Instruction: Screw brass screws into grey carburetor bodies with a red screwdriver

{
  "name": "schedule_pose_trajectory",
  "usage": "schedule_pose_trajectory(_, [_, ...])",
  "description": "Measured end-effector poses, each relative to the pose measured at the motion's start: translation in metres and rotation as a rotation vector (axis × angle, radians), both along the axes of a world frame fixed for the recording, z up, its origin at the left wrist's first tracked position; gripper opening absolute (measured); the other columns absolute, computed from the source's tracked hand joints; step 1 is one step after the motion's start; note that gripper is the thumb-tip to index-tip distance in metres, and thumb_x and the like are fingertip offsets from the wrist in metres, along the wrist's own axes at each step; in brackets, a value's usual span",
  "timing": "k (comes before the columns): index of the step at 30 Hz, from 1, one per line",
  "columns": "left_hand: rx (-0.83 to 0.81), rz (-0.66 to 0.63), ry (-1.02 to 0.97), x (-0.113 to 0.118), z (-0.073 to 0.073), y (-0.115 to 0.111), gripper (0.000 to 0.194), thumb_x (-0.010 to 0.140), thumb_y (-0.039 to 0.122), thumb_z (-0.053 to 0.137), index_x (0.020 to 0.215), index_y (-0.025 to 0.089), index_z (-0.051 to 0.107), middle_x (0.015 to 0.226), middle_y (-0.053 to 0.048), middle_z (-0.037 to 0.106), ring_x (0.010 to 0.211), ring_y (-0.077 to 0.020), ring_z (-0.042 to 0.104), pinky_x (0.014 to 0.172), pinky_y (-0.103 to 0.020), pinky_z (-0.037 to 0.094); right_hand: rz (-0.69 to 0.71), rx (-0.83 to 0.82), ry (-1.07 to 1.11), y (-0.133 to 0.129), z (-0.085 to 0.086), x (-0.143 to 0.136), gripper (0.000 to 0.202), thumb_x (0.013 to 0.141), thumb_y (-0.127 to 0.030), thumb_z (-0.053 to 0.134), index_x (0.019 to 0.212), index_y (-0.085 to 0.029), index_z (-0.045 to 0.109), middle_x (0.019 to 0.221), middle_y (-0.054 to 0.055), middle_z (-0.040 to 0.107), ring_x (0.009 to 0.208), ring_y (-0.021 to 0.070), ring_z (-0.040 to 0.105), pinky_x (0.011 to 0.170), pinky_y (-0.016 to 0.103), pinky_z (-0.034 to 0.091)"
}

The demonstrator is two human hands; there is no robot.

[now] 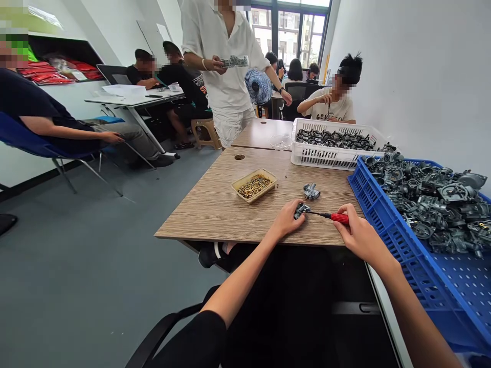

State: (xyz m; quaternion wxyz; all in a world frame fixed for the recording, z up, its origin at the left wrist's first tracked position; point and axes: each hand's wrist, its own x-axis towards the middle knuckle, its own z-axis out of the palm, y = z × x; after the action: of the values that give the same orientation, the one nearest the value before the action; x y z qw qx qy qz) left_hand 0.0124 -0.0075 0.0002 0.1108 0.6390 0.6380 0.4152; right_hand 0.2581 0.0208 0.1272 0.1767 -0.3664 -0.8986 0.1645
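My left hand [288, 221] is closed around a small grey metal carburetor body [301, 210], holding it on the wood-grain table [215, 204] near the front edge. In my right hand [356, 232] is a screwdriver [339, 218] with a red handle and a dark shaft. It lies nearly level, pointing left, and its tip meets the carburetor's right side; the exact contact point is too small to make out. Just behind sits another carburetor body [311, 191]. A cream tray [245, 198] of small brass-coloured parts stands to the left.
A blue crate [402, 225] heaped with carburetor bodies stands at my right. Behind it is a white basket [326, 159] of dark parts. Across the table a person [330, 105] sits working; another in white [230, 76] stands at the far left edge, holding a packet of parts.
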Motion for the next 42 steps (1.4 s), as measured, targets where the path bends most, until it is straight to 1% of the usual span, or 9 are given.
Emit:
schedule_pose_trajectory(4, [0.001, -0.002, 0.000, 0.0002, -0.0001, 0.0001, 0.036, 0.087, 0.027, 0.057, 0.123, 0.024, 0.056, 0.115, -0.006, 0.069, 0.109, -0.0245, 0.063, 0.102, -0.041, 0.049, 0.029, -0.006, 0.003, -0.0012, -0.0001, -0.0003, 0.021, 0.100, -0.039, 0.044, 0.116, -0.025, 0.047, 0.100, 0.008, 0.074, 0.086, 0.0268, 0.072, 0.071, 0.033, 0.048])
schedule_pose_trajectory(8, [0.012, 0.000, 0.006, 0.0005, -0.0001, 0.0002, 0.035, 0.087, 0.027, 0.057, 0.122, 0.023, 0.056, 0.115, -0.006, 0.069, 0.109, -0.0242, 0.063, 0.102, -0.040, 0.049, -0.020, 0.001, -0.040, -0.0007, -0.0004, -0.0011, 0.020, 0.100, -0.041, 0.044, 0.112, -0.025, 0.047, 0.100, 0.008, 0.074, 0.089, 0.0289, 0.073, 0.069, 0.032, 0.047])
schedule_pose_trajectory(13, [0.012, -0.001, 0.001, 0.0009, 0.0009, 0.0001, 0.035, 0.086, 0.026, 0.058, 0.122, 0.024, 0.057, 0.113, -0.005, 0.069, 0.106, -0.0232, 0.064, 0.101, -0.040, 0.050, -0.067, 0.018, -0.070, 0.0004, 0.0002, -0.0012, 0.025, 0.100, -0.046, 0.044, 0.111, -0.024, 0.048, 0.093, 0.009, 0.074, 0.082, 0.0301, 0.073, 0.064, 0.032, 0.045])
schedule_pose_trajectory(19, [0.010, 0.000, 0.000, 0.0007, 0.0011, 0.0002, 0.036, 0.087, 0.027, 0.057, 0.123, 0.025, 0.057, 0.113, -0.005, 0.069, 0.108, -0.0232, 0.063, 0.102, -0.041, 0.050, 0.004, -0.010, -0.025, -0.0012, 0.0006, 0.0000, 0.021, 0.100, -0.039, 0.045, 0.115, -0.025, 0.047, 0.099, 0.008, 0.075, 0.086, 0.0283, 0.073, 0.070, 0.033, 0.048])
schedule_pose_trajectory(26, [0.014, 0.000, -0.005, 0.0011, -0.0003, 0.0009, 0.033, 0.088, 0.027, 0.057, 0.121, 0.023, 0.056, 0.113, -0.006, 0.069, 0.107, -0.0234, 0.063, 0.102, -0.040, 0.049, -0.051, -0.006, -0.065, 0.0003, 0.0000, 0.0000, 0.021, 0.100, -0.043, 0.044, 0.110, -0.025, 0.046, 0.097, 0.009, 0.074, 0.087, 0.0307, 0.073, 0.069, 0.033, 0.047])
schedule_pose_trajectory(29, [0.020, 0.001, -0.007, 0.0014, -0.0003, 0.0007, 0.033, 0.088, 0.027, 0.056, 0.121, 0.023, 0.056, 0.113, -0.006, 0.069, 0.107, -0.0236, 0.063, 0.101, -0.041, 0.049, -0.020, -0.015, -0.055, 0.0006, 0.0003, 0.0007, 0.021, 0.101, -0.042, 0.045, 0.113, -0.025, 0.046, 0.099, 0.008, 0.074, 0.087, 0.0298, 0.073, 0.070, 0.033, 0.048])
schedule_pose_trajectory(32, [0.021, -0.002, -0.004, 0.0014, 0.0002, 0.0005, 0.033, 0.088, 0.027, 0.056, 0.121, 0.023, 0.056, 0.113, -0.006, 0.069, 0.108, -0.0238, 0.063, 0.102, -0.040, 0.049, 0.027, -0.032, -0.037, 0.0006, -0.0001, 0.0014, 0.020, 0.101, -0.040, 0.044, 0.116, -0.026, 0.044, 0.106, 0.009, 0.074, 0.093, 0.0290, 0.073, 0.073, 0.033, 0.048])
schedule_pose_trajectory(38, [0.027, -0.002, -0.004, 0.0007, -0.0007, 0.0009, 0.033, 0.088, 0.028, 0.056, 0.121, 0.022, 0.056, 0.113, -0.006, 0.069, 0.107, -0.0241, 0.063, 0.101, -0.040, 0.049, -0.011, -0.041, -0.056, 0.0015, -0.0006, 0.0015, 0.019, 0.102, -0.040, 0.043, 0.113, -0.025, 0.044, 0.105, 0.010, 0.074, 0.096, 0.0307, 0.073, 0.076, 0.035, 0.048])
schedule_pose_trajectory(42, [0.025, -0.005, 0.001, 0.0002, -0.0014, 0.0009, 0.033, 0.088, 0.029, 0.057, 0.120, 0.023, 0.056, 0.114, -0.006, 0.069, 0.108, -0.0237, 0.063, 0.101, -0.039, 0.049, 0.019, -0.050, -0.057, 0.0013, 0.0005, 0.0019, 0.020, 0.101, -0.039, 0.044, 0.115, -0.026, 0.043, 0.107, 0.009, 0.073, 0.096, 0.0298, 0.072, 0.075, 0.034, 0.048])
